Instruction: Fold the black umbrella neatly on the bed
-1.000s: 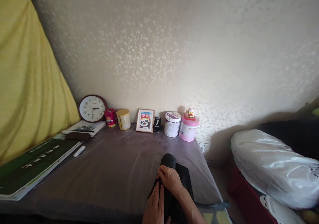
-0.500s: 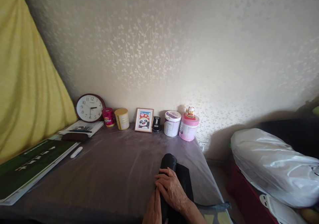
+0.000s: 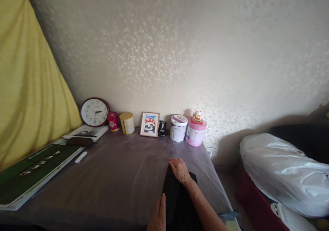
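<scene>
A black folded cloth (image 3: pixel 174 200) lies lengthwise near the right front part of the table. Across its far end rests my right hand (image 3: pixel 180 171), palm down, its fingers together and laid over the far left corner. My left hand (image 3: pixel 158 215) is at the cloth's near left edge, fingers stretched out along the side and touching it. The lower part of the left hand runs out of view at the bottom. My right forearm covers some of the cloth's right side.
Along the wall stand a clock (image 3: pixel 95 112), a red can (image 3: pixel 113 122), a yellow can (image 3: pixel 127 123), a panda picture (image 3: pixel 149 124), a white tub (image 3: pixel 178 128) and a pink tub (image 3: pixel 195 135). A green book (image 3: pixel 38 169) lies left; a white plastic bag (image 3: pixel 282 171) sits right.
The raised black roll now lies flatter. My right hand has moved away from me to its far end, and the hands, close together before, are now apart.
</scene>
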Available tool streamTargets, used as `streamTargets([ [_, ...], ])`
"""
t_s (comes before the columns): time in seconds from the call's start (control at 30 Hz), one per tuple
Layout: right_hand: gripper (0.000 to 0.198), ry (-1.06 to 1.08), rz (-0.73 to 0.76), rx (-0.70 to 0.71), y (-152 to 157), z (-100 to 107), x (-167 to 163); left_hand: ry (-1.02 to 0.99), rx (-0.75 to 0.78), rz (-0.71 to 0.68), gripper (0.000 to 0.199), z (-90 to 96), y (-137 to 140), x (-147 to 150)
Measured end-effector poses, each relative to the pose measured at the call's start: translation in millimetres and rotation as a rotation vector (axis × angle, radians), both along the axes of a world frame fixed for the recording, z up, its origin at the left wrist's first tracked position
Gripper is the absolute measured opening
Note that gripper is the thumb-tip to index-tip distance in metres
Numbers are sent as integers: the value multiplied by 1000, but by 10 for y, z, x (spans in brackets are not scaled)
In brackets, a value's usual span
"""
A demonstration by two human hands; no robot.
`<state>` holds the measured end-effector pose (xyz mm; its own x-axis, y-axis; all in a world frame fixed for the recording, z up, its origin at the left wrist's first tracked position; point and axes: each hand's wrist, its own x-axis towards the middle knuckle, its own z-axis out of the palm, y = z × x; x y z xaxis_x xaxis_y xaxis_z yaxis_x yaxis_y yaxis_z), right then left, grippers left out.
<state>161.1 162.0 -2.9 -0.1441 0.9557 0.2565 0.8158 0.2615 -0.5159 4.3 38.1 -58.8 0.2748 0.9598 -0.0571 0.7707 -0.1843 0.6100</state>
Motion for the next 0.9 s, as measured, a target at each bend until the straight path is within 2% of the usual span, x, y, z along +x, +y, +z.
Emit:
streamTargets([
  [0.13, 33, 55, -206, -20, -41, -17, 181, -6, 23, 2, 66, -43, 1, 0],
  [0.3, 35, 107, -450, -57, -335, -95, 572, 13, 41, -64, 89, -105, -18, -14],
  [0.4, 33, 92, -554, -87, -564, -163, 722, -13, 70, -118, 93, -91, -43, -50],
  [0.53, 32, 73, -589, -133, -787, -226, 750, -99, 103, -145, 90, -40, -87, -86],
  [0.7, 33, 112, -564, -200, -903, -253, 657, -123, 100, -102, 91, -24, -127, -72],
  [0.9, 35, 145, -585, -171, -1040, -176, 483, -155, 71, -112, 93, -48, -133, -67],
])
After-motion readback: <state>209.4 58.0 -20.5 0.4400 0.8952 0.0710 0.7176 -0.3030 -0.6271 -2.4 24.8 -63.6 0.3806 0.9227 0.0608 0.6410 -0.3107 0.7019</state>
